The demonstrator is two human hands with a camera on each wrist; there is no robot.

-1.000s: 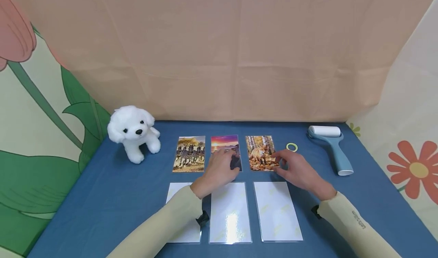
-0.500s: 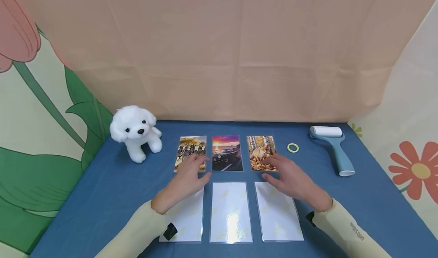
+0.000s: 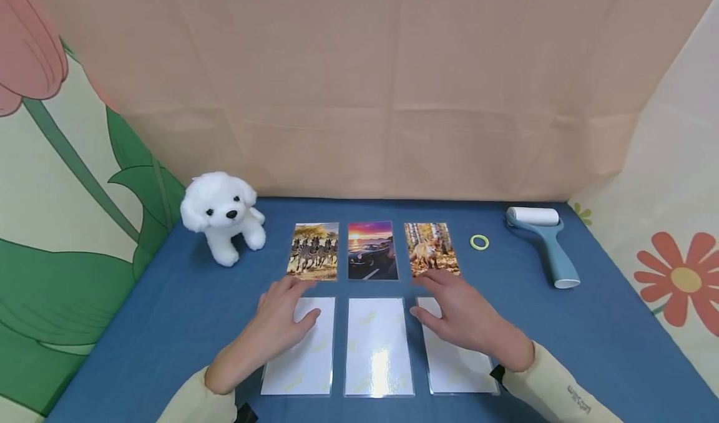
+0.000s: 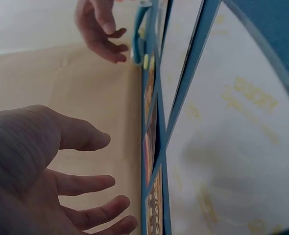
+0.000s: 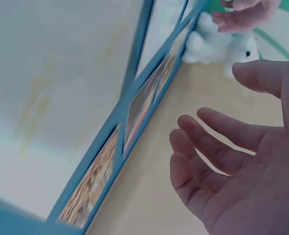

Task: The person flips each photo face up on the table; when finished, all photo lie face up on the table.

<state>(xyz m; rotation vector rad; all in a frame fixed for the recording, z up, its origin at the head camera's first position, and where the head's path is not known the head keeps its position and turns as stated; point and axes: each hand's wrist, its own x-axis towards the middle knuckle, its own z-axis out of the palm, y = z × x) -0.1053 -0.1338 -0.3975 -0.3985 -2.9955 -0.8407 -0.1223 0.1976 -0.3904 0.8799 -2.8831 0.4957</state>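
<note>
Taking the middle sheet (image 3: pixel 379 342) as the centre of a clock, the left hand (image 3: pixel 281 322) lies between nine and ten, over the top of the left sheet (image 3: pixel 303 368), and the right hand (image 3: pixel 463 316) lies near two, over the right sheet (image 3: pixel 456 373). The hands are apart from each other, thumbs away from the fingers, and neither holds anything. From the head view I can't be sure whether any fingertip touches; the wrist views suggest both hands hang above the surface.

The car photo (image 3: pixel 372 254) is at twelve, the zebra photo (image 3: pixel 313 251) at eleven and the animal photo (image 3: pixel 431 248) at one, all apart and face up.

Handling such flat pieces well would, I judge, mean lifting by an edge with a light pinch, keeping fingers off the printed faces, and squaring corners before any pressing.

The sheets are white rectangles with faint yellow marks and clear, glossy borders; the middle one throws back a bright glare. The blue cloth (image 3: pixel 146 342) looks matt. At ten sits a fluffy plush dog (image 3: pixel 221 214); between one and two, a small pale ring (image 3: pixel 479 243); farther out at two, a smooth-handled roller (image 3: pixel 553 251) with a white cylinder.
</note>
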